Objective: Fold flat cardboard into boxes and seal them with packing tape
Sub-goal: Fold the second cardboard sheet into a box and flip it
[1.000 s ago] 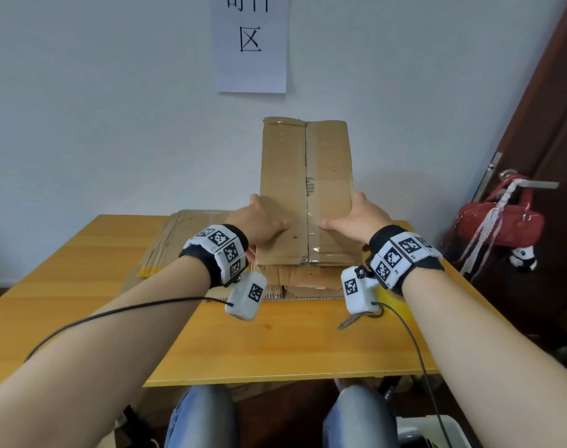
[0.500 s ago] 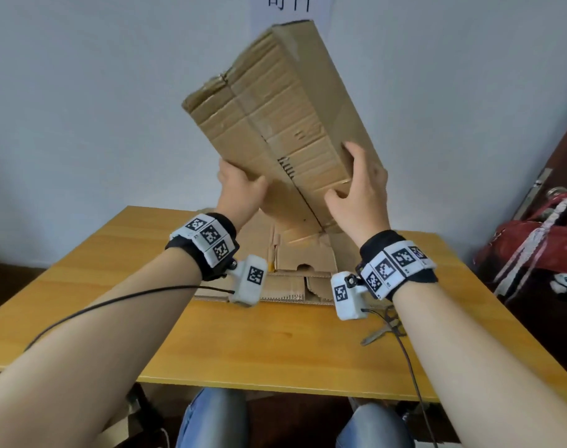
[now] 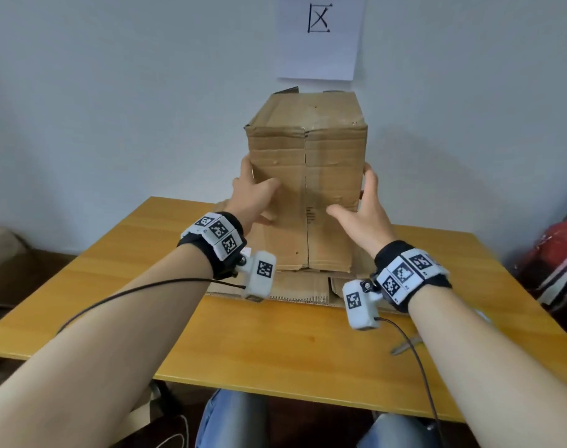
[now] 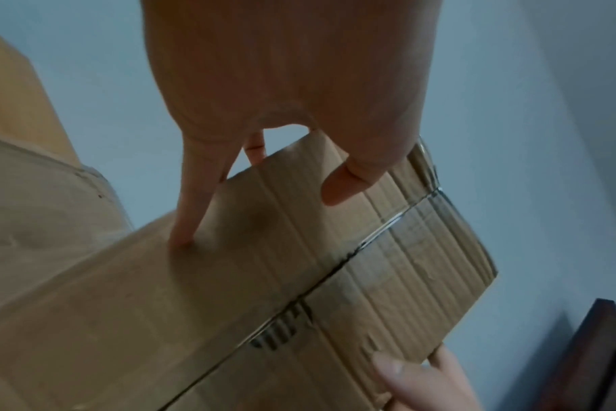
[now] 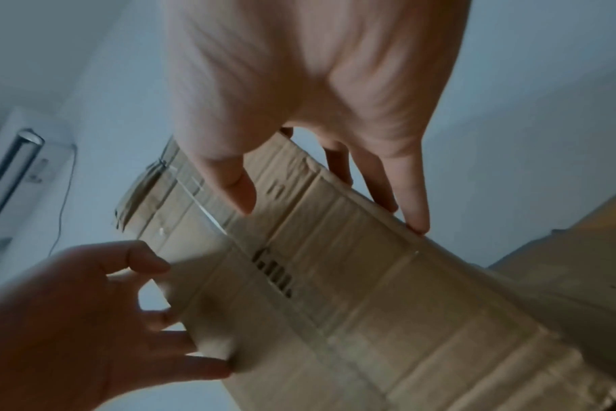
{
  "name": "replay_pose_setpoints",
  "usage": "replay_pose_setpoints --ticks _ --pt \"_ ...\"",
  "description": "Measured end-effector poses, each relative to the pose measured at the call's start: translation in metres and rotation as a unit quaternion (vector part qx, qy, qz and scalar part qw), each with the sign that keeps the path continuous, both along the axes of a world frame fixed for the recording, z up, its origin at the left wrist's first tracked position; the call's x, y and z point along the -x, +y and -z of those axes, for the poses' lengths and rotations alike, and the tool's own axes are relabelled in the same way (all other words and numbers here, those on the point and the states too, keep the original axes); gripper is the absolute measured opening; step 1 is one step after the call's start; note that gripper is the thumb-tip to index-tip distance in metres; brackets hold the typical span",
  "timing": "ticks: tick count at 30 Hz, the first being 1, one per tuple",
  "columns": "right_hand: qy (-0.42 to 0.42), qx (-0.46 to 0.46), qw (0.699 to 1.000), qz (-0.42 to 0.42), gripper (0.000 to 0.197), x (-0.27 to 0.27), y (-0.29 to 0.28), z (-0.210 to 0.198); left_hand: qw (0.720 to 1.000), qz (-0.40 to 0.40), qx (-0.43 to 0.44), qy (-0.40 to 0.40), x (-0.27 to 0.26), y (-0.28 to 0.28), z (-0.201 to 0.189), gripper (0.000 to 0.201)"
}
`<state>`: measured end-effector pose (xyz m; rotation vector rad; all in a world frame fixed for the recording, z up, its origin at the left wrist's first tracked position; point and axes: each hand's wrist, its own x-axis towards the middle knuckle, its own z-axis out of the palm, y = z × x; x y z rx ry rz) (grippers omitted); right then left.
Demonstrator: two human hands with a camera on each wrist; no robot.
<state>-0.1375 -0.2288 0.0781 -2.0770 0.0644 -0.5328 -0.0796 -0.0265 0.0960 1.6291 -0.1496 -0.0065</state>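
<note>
A tall brown cardboard box [image 3: 308, 176] stands upright at the centre of the head view, its lower end on a stack of flat cardboard sheets [image 3: 295, 289] that lies on the yellow wooden tabletop [image 3: 275, 344]. The box is worn and creased, with dents across its near face, ragged top corners and a vertical seam running down the middle where two flaps meet; clear packing tape glints along that seam in both wrist views, and a small dark printed mark sits beside it low on the face. The left hand [image 3: 253, 195] holds the box's left edge, thumb on the near face and fingers round the side, so its grip pinches the box. The right hand [image 3: 361, 208] does the same on the right edge, thumb across the near face and fingers along the side. A white paper sign [image 3: 319, 37] hangs on the wall at the top centre of the frame
</note>
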Motion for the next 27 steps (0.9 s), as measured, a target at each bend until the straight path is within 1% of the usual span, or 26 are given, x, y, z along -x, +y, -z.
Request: replay_pose_setpoints --ticks 2,4,6,7,8,9,11,12,13,15,17,18,19,21,24,27 --pt "-0.042 -0.021 0.999 0.007 0.095 -0.002 -0.003 -0.004 0.999 0.031 0.041 -0.004 0.000 -0.008 -0.003 0.064" --pt "-0.095 -0.015 0.995 0.027 0.090 -0.001 -0.006 -0.008 0.995 0.066 0.068 0.012 -0.002 -0.014 -0.006 0.062" --pt "-0.167 0.006 0.985 0.047 0.080 0.000 -0.011 -0.010 0.994 0.085 0.064 0.026 -0.004 -0.018 -0.014 0.047" --pt "-0.200 0.022 0.978 0.055 0.076 -0.001 -0.014 -0.008 0.994 0.084 0.063 0.028 -0.005 -0.019 -0.019 0.043" --pt "-0.220 0.038 0.973 0.062 0.073 -0.001 -0.016 -0.005 0.994 0.077 0.069 0.025 -0.005 -0.018 -0.025 0.046" --pt "-0.227 0.050 0.971 0.064 0.071 -0.002 -0.017 -0.002 0.995 0.063 0.080 0.016 -0.006 -0.016 -0.030 0.053" --pt "-0.220 0.057 0.972 0.056 0.063 -0.004 -0.019 0.004 0.995 0.033 0.097 -0.001 -0.009 -0.008 -0.034 0.061" --pt "-0.220 0.059 0.972 0.054 0.057 -0.004 -0.018 0.006 0.995 0.030 0.092 0.002 -0.009 -0.005 -0.033 0.059" --pt "-0.224 0.069 0.971 0.054 0.051 -0.005 -0.017 0.009 0.997 0.037 0.074 0.007 -0.010 -0.002 -0.032 0.052" --pt "-0.225 0.121 0.966 0.035 0.040 -0.007 -0.010 0.012 0.997 0.075 -0.008 0.017 -0.008 -0.002 -0.030 0.035" --pt "-0.180 0.193 0.965 0.000 0.036 -0.011 0.000 0.018 0.989 0.105 -0.100 0.003 -0.006 -0.007 -0.031 0.047" --pt "-0.151 0.216 0.964 -0.015 0.036 -0.013 0.005 0.022 0.986 0.102 -0.128 -0.011 -0.006 -0.009 -0.032 0.051" --pt "-0.133 0.224 0.965 -0.028 0.035 -0.015 0.009 0.027 0.986 0.090 -0.137 -0.026 -0.007 -0.011 -0.033 0.051" --pt "-0.130 0.207 0.969 -0.038 0.033 -0.018 0.007 0.035 0.990 0.047 -0.127 -0.040 -0.014 -0.011 -0.035 0.046" --pt "-0.147 0.182 0.972 0.010 0.028 -0.023 -0.008 0.039 0.992 -0.025 -0.119 -0.045 -0.029 -0.004 -0.028 0.037" --pt "-0.162 0.140 0.971 0.104 0.015 -0.025 -0.022 0.041 0.990 -0.038 -0.131 -0.023 -0.042 -0.001 -0.013 0.036"
